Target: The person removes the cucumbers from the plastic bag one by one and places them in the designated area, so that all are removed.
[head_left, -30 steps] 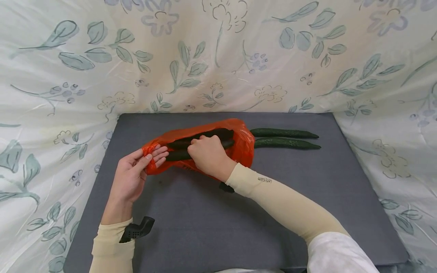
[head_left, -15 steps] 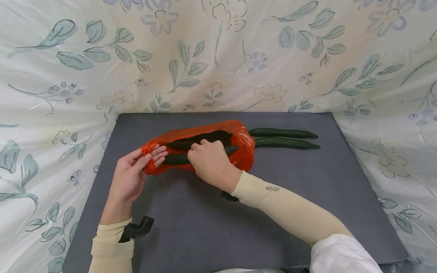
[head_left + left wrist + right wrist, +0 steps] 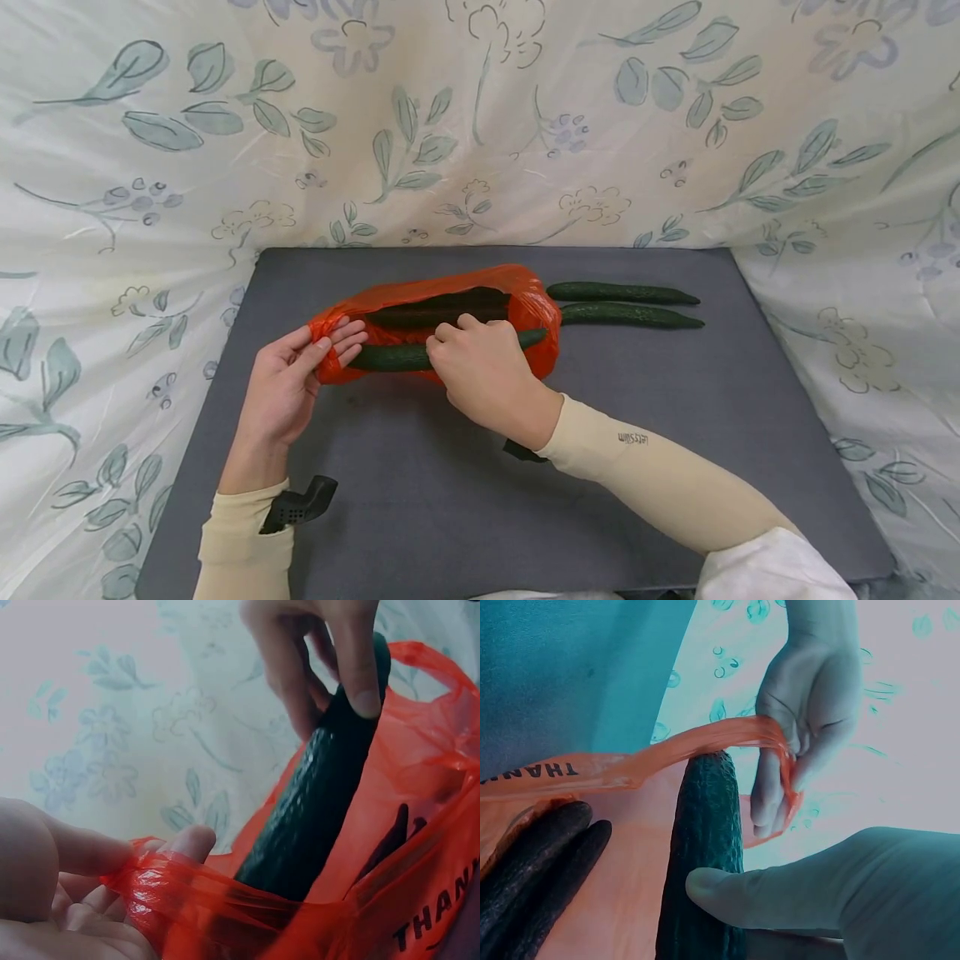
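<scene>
My left hand (image 3: 285, 383) pinches the handle end of a red plastic bag (image 3: 457, 281), thumb against fingers, and keeps its mouth spread. With the right hand (image 3: 487, 367) I grip a long dark green cucumber (image 3: 393, 358) around its middle, at the near side of the bag's mouth. In the left wrist view this cucumber (image 3: 300, 817) slants up, its lower end behind the bag's edge. The right wrist view shows my thumb (image 3: 735, 892) across it and its tip close to the bag's handle. More cucumbers (image 3: 438, 317) lie inside the bag.
Two cucumbers, one behind (image 3: 622, 292) the other (image 3: 633, 314), lie side by side on the grey table (image 3: 637, 433), right of the bag. A flower-patterned cloth (image 3: 480, 183) hangs around the back and sides.
My right hand has moved right and toward me with the cucumber, parting it from those in the bag. The left hand has kept its place on the bag.
</scene>
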A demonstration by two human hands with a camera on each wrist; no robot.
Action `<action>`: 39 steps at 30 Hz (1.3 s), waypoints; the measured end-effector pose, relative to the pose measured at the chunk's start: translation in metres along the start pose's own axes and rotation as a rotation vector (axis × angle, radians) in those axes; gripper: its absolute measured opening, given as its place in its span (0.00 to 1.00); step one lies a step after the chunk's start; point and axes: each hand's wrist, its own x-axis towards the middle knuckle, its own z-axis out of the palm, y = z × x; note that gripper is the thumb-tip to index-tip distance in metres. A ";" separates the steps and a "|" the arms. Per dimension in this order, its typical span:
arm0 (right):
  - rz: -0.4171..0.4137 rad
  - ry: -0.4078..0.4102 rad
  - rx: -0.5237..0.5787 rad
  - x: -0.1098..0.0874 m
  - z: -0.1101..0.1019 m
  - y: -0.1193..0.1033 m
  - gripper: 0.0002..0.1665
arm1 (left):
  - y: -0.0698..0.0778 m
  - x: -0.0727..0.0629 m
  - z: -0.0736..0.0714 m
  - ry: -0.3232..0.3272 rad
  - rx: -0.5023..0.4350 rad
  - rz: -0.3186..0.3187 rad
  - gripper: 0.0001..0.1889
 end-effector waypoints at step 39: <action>0.058 0.117 0.127 -0.076 -0.020 0.087 0.22 | 0.003 0.000 -0.001 -0.010 0.010 -0.008 0.24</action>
